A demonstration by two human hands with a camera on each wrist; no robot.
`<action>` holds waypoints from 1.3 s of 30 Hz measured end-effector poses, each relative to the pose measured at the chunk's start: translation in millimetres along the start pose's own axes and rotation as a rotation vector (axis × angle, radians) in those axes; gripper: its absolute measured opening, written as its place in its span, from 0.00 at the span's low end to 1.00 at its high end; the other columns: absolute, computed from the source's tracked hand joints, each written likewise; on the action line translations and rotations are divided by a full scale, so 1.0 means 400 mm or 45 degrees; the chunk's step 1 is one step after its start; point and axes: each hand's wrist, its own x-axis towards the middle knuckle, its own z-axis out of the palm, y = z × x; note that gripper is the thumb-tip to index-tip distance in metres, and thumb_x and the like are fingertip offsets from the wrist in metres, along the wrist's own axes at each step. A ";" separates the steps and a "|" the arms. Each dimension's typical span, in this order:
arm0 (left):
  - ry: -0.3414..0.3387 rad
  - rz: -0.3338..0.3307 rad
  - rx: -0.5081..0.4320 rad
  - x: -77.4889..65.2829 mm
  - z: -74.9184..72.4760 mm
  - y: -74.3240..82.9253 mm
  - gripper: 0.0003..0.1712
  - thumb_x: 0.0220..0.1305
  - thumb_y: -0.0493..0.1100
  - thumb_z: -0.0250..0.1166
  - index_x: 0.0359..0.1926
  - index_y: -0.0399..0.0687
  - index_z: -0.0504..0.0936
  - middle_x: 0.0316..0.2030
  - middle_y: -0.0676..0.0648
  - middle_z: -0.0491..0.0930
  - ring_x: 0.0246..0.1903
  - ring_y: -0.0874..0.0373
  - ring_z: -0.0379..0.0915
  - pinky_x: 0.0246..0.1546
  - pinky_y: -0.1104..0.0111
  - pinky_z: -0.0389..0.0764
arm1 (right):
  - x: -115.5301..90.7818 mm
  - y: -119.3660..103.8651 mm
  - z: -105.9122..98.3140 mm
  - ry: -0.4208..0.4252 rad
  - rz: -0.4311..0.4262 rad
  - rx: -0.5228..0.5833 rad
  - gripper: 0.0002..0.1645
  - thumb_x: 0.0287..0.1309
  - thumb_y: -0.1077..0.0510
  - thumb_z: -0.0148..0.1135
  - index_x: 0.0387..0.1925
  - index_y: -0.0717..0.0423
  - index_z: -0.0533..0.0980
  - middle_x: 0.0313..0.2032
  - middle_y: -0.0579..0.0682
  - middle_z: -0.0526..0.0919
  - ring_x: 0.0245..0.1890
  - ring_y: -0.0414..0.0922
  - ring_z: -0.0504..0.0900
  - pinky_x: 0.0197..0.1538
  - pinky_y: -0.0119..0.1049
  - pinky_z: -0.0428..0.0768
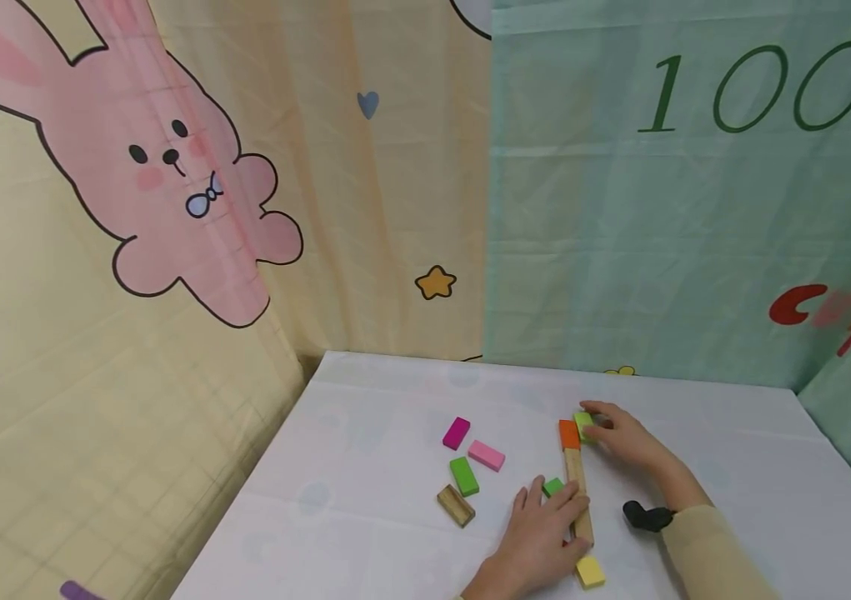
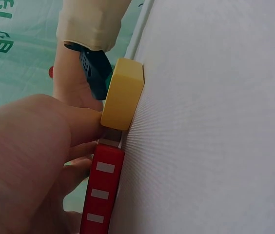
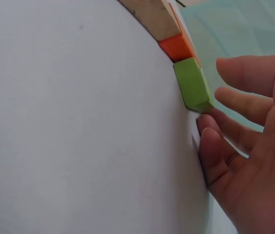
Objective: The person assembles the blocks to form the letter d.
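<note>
Toward the white tabletop (image 1: 350, 433)'s far edge, my loose right hand (image 1: 633, 442) touches a lime block (image 3: 193, 85); my relaxed left hand (image 1: 536, 533), a wooden block (image 1: 573, 469).

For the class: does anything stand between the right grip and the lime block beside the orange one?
Nothing visible does. The right grip is right at the lime block, with no other block between them. The orange block lies on the side away from the grip.

Pink rabbit (image 1: 155, 192) on cream curtain (image 1: 387, 192), orange star (image 1: 436, 283), green curtain (image 1: 635, 250) — printed "100%" (image 1: 783, 79)
</note>
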 end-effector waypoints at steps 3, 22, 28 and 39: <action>-0.006 -0.005 -0.011 0.001 0.001 0.000 0.30 0.73 0.64 0.54 0.73 0.73 0.64 0.75 0.64 0.55 0.74 0.42 0.51 0.66 0.42 0.61 | -0.002 0.005 -0.010 -0.021 -0.001 0.024 0.34 0.71 0.49 0.59 0.72 0.58 0.65 0.70 0.67 0.63 0.63 0.70 0.67 0.53 0.57 0.79; -0.023 -0.012 0.004 0.000 -0.002 0.003 0.31 0.73 0.65 0.53 0.74 0.73 0.63 0.75 0.65 0.54 0.74 0.43 0.51 0.66 0.43 0.61 | 0.007 0.034 -0.025 0.004 -0.074 -0.027 0.35 0.61 0.50 0.71 0.67 0.57 0.72 0.61 0.63 0.70 0.48 0.55 0.72 0.43 0.41 0.77; -0.030 -0.014 0.003 -0.003 -0.003 0.006 0.31 0.73 0.65 0.54 0.74 0.73 0.64 0.75 0.64 0.55 0.74 0.43 0.51 0.66 0.42 0.61 | 0.006 0.037 -0.018 0.021 -0.050 -0.069 0.35 0.60 0.48 0.72 0.66 0.55 0.74 0.58 0.60 0.71 0.45 0.52 0.72 0.45 0.42 0.75; -0.007 0.012 0.004 -0.005 -0.002 0.000 0.31 0.74 0.64 0.53 0.74 0.72 0.64 0.75 0.63 0.54 0.73 0.42 0.51 0.66 0.42 0.62 | 0.012 0.035 -0.011 0.054 -0.052 0.024 0.36 0.58 0.52 0.73 0.64 0.57 0.70 0.53 0.58 0.74 0.39 0.49 0.71 0.36 0.39 0.74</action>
